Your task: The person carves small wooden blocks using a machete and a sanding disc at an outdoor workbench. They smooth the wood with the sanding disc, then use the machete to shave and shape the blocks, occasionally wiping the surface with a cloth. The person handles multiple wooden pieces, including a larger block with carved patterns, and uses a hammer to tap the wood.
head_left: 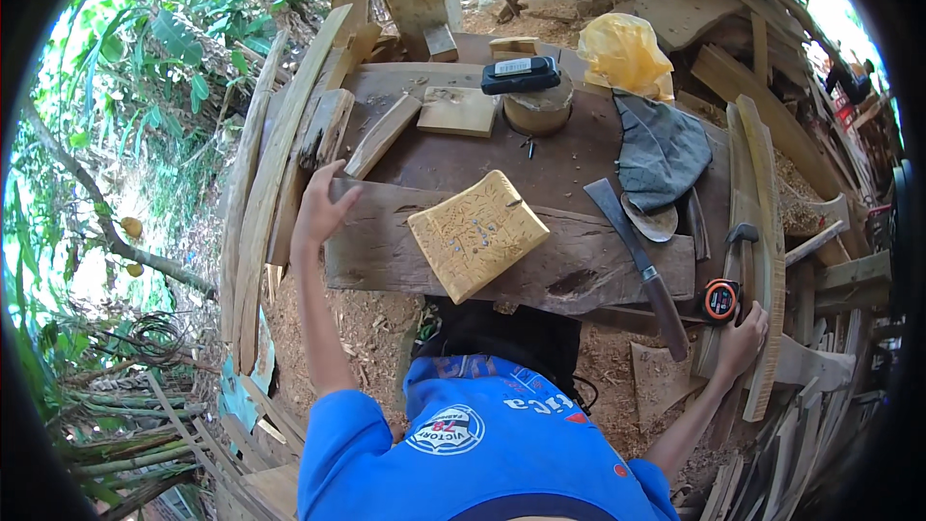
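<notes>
Right now the left hand (325, 205) is up at the left end of a dark, rough plank (371, 243), thumb and fingers spread apart, nothing in its grip! Over on the other side, the right hand (741, 340) is down at the right edge, fingers bent beside a pale, curved board (765, 256), and right up against it sits the tape measure (721, 300), round, black and orange. Is it grasping the tape, or the wood? From where I stand, I can't tell!

Between the two hands, well apart from both, lies a yellowish square block (477, 234), set at an angle across the dark plank, its top full of carved lines with a few small metallic bits on it. Just to its right, a machete (629, 236) lies slantwise over that same plank, its brown handle running toward the person and past the plank's near edge. A grey cloth (661, 156) lies crumpled beyond the blade, and behind that, a yellow plastic bag (627, 56)!

Farther back on the brown table (410, 166), a black case (521, 75) rests on top of a round, light-brown block (537, 114), and beside it, to the left, lies a flat square board (457, 111). Wood shavings (328, 323) cover the ground below.
</notes>
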Available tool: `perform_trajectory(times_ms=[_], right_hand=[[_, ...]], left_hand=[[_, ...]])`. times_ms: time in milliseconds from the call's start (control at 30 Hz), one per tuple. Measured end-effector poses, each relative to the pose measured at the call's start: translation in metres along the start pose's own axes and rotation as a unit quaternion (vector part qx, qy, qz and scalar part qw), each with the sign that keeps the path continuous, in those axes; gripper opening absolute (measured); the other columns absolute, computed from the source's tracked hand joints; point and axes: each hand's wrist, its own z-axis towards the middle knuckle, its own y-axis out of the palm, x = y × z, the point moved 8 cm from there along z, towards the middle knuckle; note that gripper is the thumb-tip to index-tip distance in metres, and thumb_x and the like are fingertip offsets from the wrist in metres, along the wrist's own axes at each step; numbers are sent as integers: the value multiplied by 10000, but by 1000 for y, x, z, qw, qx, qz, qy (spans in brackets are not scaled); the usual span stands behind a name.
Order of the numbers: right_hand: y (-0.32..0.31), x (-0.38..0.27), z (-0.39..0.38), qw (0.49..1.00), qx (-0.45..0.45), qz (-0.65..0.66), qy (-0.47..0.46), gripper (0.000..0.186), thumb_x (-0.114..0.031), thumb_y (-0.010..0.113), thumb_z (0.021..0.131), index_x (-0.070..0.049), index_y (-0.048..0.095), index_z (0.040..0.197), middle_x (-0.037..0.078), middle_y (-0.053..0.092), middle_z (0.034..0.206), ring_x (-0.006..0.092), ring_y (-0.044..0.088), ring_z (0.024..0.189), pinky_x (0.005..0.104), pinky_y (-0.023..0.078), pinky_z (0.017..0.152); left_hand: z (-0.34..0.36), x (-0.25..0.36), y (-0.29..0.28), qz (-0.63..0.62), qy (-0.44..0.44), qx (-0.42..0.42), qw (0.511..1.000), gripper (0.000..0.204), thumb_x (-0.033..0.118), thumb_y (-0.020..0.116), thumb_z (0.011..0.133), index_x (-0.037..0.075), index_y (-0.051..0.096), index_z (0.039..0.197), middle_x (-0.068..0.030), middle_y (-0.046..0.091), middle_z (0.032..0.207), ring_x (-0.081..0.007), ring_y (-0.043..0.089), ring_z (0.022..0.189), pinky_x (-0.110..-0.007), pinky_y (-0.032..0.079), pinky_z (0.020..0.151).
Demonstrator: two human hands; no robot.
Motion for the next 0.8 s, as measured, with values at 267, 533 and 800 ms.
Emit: perform_trajectory(times_ms=[267, 533, 800], right_hand=[[5, 5, 0, 1000, 14, 3, 2, 370, -291, 536, 854, -16, 522, 1101, 141, 542, 1063, 313, 514, 1020, 406, 413, 863], [13, 11, -4, 1000, 5, -7, 10, 434, -310, 565, 807, -19, 515, 1126, 154, 537, 1092, 323, 507, 1037, 409, 407, 876], [9, 8, -5, 1000, 23, -20, 1, 413, -285, 574, 809, -37, 511, 1133, 142, 543, 1088, 311, 517, 1035, 400, 415, 871]], left_hand=[[-44, -10, 20, -257, -15, -2, 966, 668, 267, 662, 752, 91, 393, 1337, -148, 264, 1437, -262, 211, 1344, -374, 175, 1089], [-80, 8, 24, -66, -26, -12, 997, 645, 340, 663, 756, 94, 425, 1303, -153, 295, 1413, -311, 192, 1346, -445, 193, 1079], [47, 0, 36, 123, 0, 78, 989, 624, 394, 668, 752, -4, 489, 1197, -203, 522, 1146, -352, 482, 1091, -423, 370, 929]])
